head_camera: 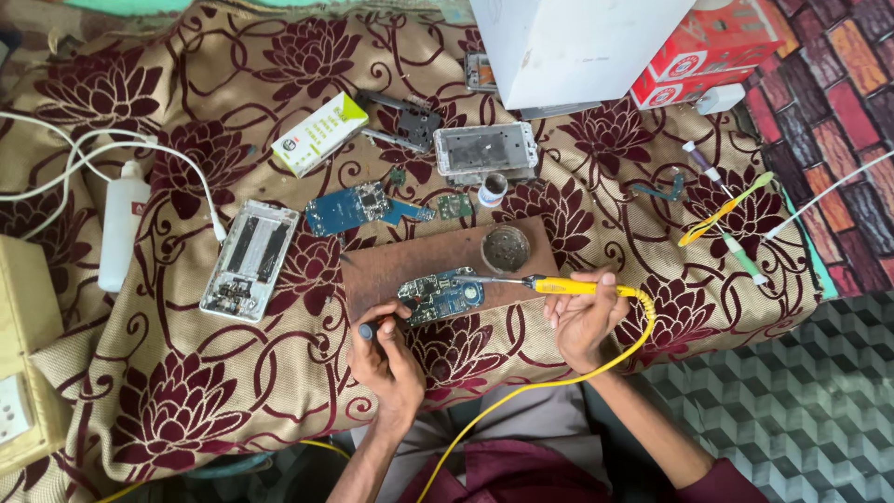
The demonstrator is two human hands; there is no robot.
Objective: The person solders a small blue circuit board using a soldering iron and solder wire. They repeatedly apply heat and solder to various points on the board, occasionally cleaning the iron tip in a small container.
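Observation:
My right hand [582, 321] grips a yellow soldering iron [559, 285], its metal tip touching a blue-green phone circuit board [441, 296] that lies on a brown wooden board [391, 265]. My left hand [384, 359] holds a thin dark tool with a round end [367, 330], pointed at the left edge of that circuit board. A small round tin [506, 249] sits on the wooden board just behind the iron. The iron's yellow cord [559, 380] loops down past my right wrist toward my lap.
On the floral cloth lie a second blue board [354, 208], two open phone frames [250, 259] [485, 149], a green-white box [318, 133], a white bottle [122, 224], white cables [102, 149], tweezers and small tools [726, 210], a white box [573, 47] and red cartons [717, 47].

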